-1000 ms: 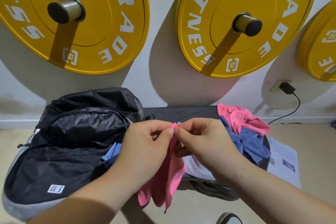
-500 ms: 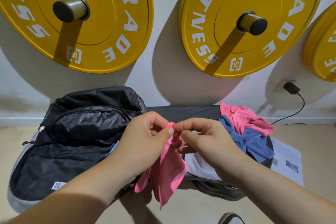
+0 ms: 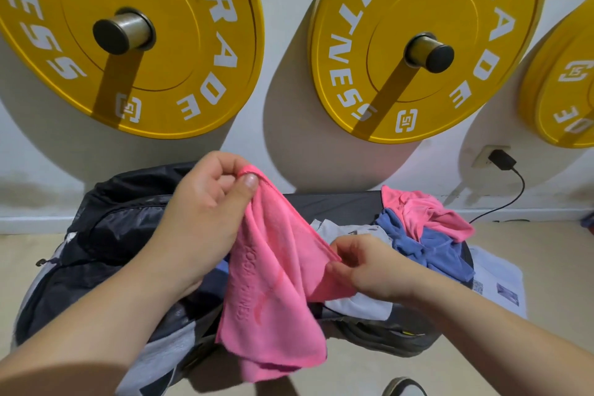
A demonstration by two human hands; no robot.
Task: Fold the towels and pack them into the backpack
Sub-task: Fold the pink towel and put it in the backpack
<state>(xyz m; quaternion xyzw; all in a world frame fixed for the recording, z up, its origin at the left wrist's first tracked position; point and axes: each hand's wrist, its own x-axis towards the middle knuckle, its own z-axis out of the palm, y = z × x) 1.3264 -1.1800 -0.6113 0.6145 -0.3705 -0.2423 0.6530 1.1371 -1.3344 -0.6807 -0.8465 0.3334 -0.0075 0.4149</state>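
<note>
A pink towel (image 3: 273,292) hangs in front of me. My left hand (image 3: 205,202) pinches its top corner, raised high. Lower and to the right, my right hand (image 3: 360,264) grips the towel's edge, so the top hem stretches slanted between both hands. The black and grey backpack (image 3: 96,251) lies open on the left, partly behind my left arm. A crumpled pink towel (image 3: 424,212) and a blue towel (image 3: 434,247) are piled at the right on a dark bench (image 3: 337,206). A white-grey cloth (image 3: 356,307) lies under my right hand.
Yellow weight plates (image 3: 418,42) hang on the wall behind. A charger (image 3: 499,159) with a black cable is plugged into a wall socket at the right. Printed paper (image 3: 498,283) lies on the floor by the bench. A shoe tip (image 3: 405,387) shows at the bottom.
My hands were pinching the towel together at one point; the left has risen and the right has slid down and to the right, spreading the towel's edge.
</note>
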